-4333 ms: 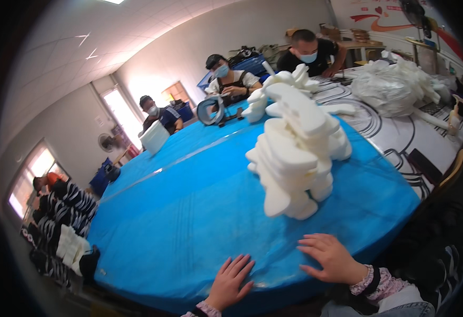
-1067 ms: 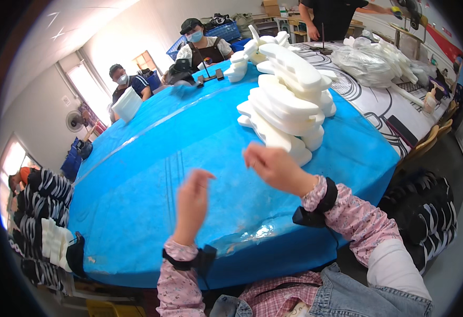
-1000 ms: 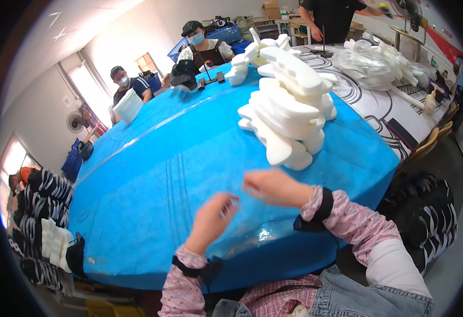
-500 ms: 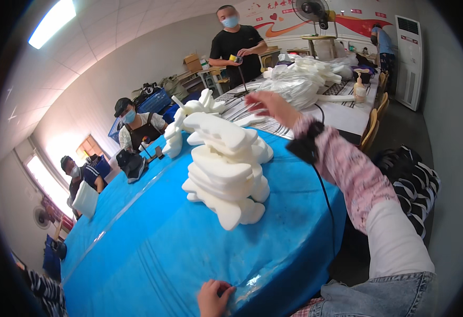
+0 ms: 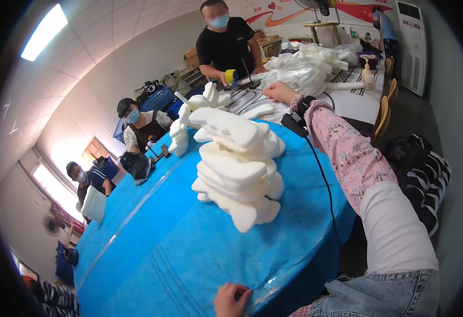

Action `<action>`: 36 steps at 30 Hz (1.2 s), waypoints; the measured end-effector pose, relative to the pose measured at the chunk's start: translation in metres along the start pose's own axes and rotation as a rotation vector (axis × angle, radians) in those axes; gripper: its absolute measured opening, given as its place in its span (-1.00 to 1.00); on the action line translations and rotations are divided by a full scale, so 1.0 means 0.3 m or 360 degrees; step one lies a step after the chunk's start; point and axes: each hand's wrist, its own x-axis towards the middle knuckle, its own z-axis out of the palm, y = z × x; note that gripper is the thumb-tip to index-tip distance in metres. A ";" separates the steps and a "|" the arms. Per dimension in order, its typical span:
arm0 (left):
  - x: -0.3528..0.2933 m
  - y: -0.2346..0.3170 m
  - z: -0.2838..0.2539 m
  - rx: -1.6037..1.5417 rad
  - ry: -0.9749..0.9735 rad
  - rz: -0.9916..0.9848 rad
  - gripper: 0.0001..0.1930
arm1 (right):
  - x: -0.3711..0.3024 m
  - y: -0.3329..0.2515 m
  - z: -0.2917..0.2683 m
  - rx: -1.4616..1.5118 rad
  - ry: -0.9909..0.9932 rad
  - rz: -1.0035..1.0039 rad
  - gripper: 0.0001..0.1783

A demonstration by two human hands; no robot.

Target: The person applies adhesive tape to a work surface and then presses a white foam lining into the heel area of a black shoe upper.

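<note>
A tall pile of white foam pieces (image 5: 237, 164) with wavy edges stands on the blue-covered table (image 5: 178, 243). Beyond the pile, my right hand (image 5: 281, 92) reaches over the far table, beside a clear plastic bag (image 5: 289, 78). Its fingers are bent together and point down; whatever they may hold is hidden. My left hand (image 5: 231, 301) rests loosely curled at the near edge of the blue cover, and nothing shows in it. More white foam shapes (image 5: 181, 134) lie left of the pile, apart from both hands.
A black cable (image 5: 324, 185) hangs from my right wrist over the table edge. Across the table, a person in black (image 5: 226, 45) holds a yellow-and-blue roll (image 5: 231, 78). A pump bottle (image 5: 368, 79) stands at the right. A dark cap (image 5: 137, 166) lies at the left.
My right hand has lowered toward the far table and its fingers have drawn together. The person in black has leaned forward and lowered the roll. The whole view has shifted slightly.
</note>
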 end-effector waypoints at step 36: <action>-0.259 -0.004 0.168 0.1019 0.0232 0.0071 -0.59 | 0.149 0.395 0.202 -0.1263 -0.0193 0.0549 -0.34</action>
